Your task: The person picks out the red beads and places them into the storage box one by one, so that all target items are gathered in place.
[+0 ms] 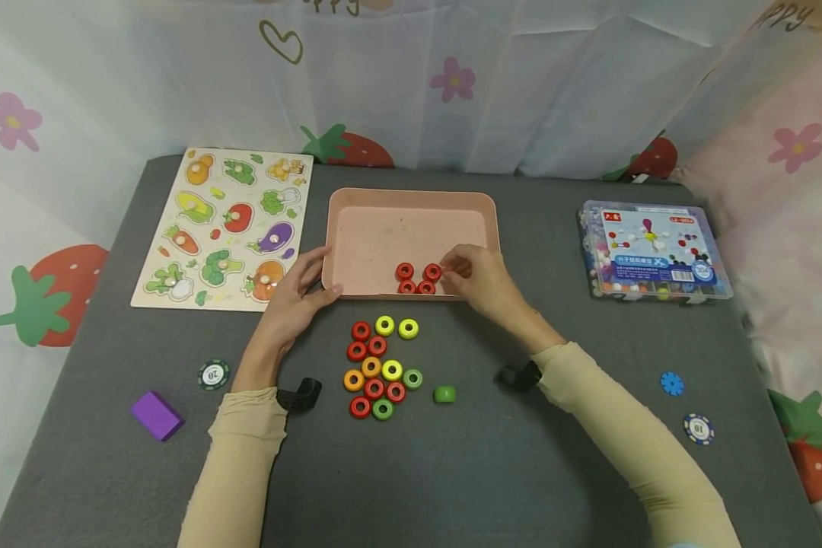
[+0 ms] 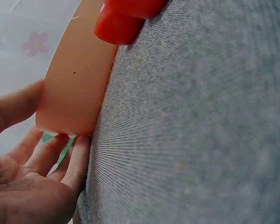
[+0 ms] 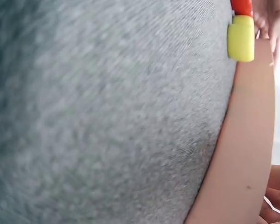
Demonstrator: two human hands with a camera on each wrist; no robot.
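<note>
A shallow pink tray (image 1: 368, 247) lies in the middle of the table. Around its front left corner is my left hand (image 1: 293, 304), gripping it with the thumb on the front wall and the fingers along the side. Several red ring-shaped beads (image 1: 405, 271) sit together inside, near the front edge. My right hand (image 1: 482, 285) reaches over the front right part with bent fingers, fingertips right at the rightmost red bead (image 1: 432, 272); I cannot tell whether they pinch it. In front of the tray lie loose red, yellow (image 1: 408, 329), orange (image 1: 353, 380) and green beads (image 1: 412, 378).
One green bead (image 1: 444, 394) stands on its side, apart. A vegetable puzzle board (image 1: 208, 194) is at the back left, a plastic case (image 1: 657, 251) at the back right. Poker chips (image 1: 214, 374), a purple block (image 1: 157, 415) and a blue disc (image 1: 672, 383) lie toward the sides.
</note>
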